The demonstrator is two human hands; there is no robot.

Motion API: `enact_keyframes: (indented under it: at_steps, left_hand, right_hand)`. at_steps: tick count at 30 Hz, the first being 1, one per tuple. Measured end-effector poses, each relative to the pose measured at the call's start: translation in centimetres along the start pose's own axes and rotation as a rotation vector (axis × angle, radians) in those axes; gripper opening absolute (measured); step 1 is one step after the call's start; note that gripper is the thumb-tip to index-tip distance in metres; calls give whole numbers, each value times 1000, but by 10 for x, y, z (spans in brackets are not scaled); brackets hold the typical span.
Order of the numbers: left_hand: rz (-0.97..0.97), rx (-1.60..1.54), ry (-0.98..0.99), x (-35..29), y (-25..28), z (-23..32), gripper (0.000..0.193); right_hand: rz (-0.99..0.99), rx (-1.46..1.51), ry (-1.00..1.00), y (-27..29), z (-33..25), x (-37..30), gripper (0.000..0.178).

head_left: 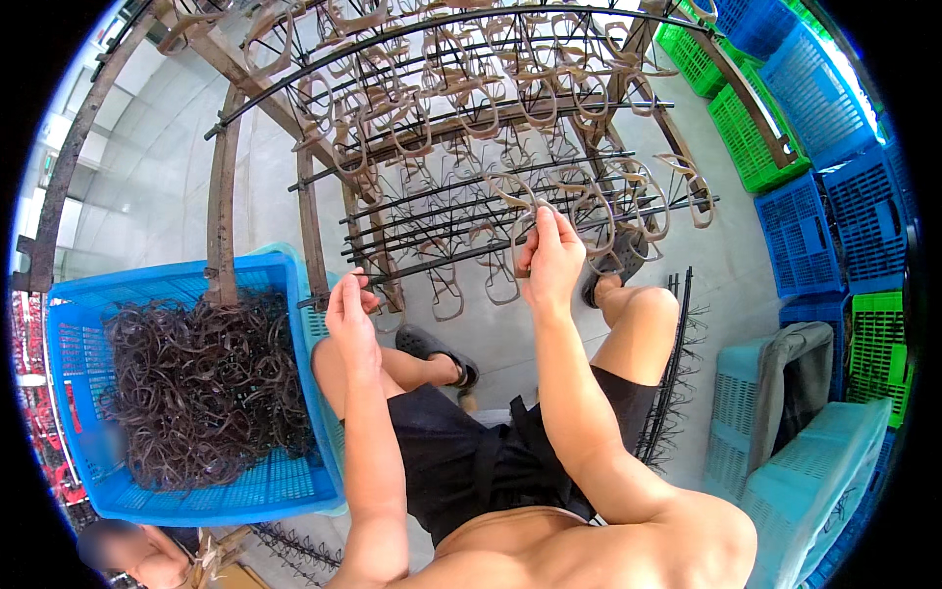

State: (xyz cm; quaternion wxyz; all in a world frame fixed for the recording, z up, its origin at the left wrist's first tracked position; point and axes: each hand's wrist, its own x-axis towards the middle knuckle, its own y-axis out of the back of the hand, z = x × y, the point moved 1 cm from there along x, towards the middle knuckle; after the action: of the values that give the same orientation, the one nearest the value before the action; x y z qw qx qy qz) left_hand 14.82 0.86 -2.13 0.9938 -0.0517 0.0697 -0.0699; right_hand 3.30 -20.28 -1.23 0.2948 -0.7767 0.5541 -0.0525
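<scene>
In front of me a thin black rod (437, 265) with prongs runs across the lower part of a rack. My left hand (351, 312) is at its left end, fingers curled closed against it. Farther right, my right hand (552, 257) pinches a grey-brown eyeglass frame (514, 191) by its upper part, close to the rod. Several similar eyeglass frames hang on the same rod, among them one (654, 196) right of my right hand. A blue plastic basket (196, 506) stands left of me, holding a tangled heap of dark brown eyeglass frames (206, 393).
The rack's wooden posts (224, 187) carry tiers of rods full of hanging eyeglass frames (471, 108). Blue crates (805, 231) and green crates (756, 128) line the right side. Spare pronged rods (672, 363) lean beside my right leg. Another person (162, 560) is at lower left.
</scene>
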Motion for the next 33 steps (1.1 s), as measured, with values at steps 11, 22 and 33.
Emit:
enact_keyframes:
  at_steps: [11,22,33]
  left_hand:
    - [-12,28,-92,-4,-4,-8,23]
    - [-53,-47,-74,-10,0,-16,27]
    - [-119,-104,-15,-8,6,-12,25]
  right_hand:
    - [57,-84,93,-5,3,-6,23]
    - [-77,-434,231,1,12,-19,19]
    - [-11,-738,440,4,14,-17,18]
